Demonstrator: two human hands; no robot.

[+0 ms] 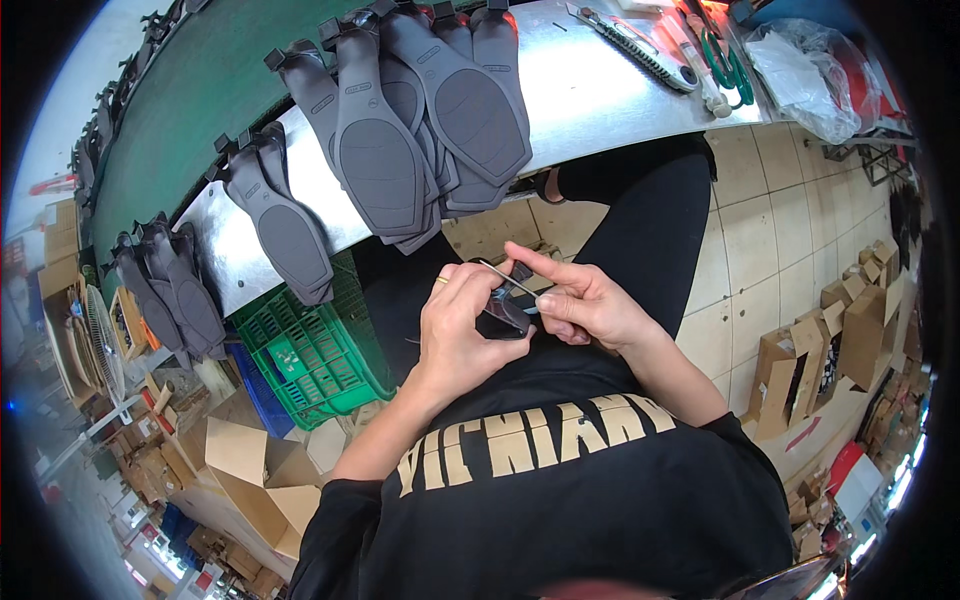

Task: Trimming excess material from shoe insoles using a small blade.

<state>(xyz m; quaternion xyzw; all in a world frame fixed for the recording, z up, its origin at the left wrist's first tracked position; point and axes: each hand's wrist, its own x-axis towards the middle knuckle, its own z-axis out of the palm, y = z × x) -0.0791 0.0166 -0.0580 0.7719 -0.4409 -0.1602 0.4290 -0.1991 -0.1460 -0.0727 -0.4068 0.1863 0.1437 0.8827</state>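
Over my lap, my left hand is closed around a small dark piece with a glossy surface; its exact kind is hard to make out. My right hand pinches a thin metal rod-like tool between thumb and fingers, with the index finger stretched along above it. The tool slants across the top of the dark piece, its far end close to my left fingertips. Whether its tip touches the piece I cannot tell. Beyond my hands, grey paddle-shaped pieces with dark clips lie stacked on the metal table edge.
More grey pieces hang over the table edge at left, beside a green belt. A green plastic crate stands below. Green-handled scissors, a knife and a plastic bag lie far right. Cardboard boxes stand on the tiled floor.
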